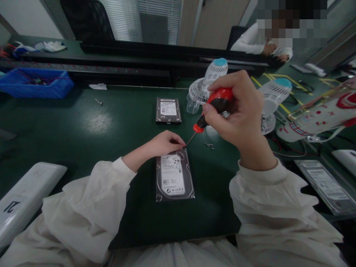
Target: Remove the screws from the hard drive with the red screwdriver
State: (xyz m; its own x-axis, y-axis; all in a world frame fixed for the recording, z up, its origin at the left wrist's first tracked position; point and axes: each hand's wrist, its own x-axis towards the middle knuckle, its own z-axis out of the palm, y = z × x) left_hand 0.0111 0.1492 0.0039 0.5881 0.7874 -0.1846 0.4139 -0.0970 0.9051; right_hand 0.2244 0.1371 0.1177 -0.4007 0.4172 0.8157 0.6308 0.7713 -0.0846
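A hard drive [172,176] lies label-up on the green table in front of me. My left hand [167,144] rests at its far edge, thumb and fingertips pinched together by the far right corner. Whatever is between those fingertips is too small to make out. My right hand [236,107] is wrapped round the handle of a red and black screwdriver [198,128]. The screwdriver slants down to the left, its tip at that same corner, close to my left fingertips. Several small screws [209,145] lie loose on the table, right of the drive.
A second hard drive [168,110] lies farther back. Behind my right hand stand white fans [215,72] and a clear cup [192,104]. A blue bin [36,83] is at left, a patterned bottle [319,111] and another drive [325,183] at right. A person [250,40] sits opposite.
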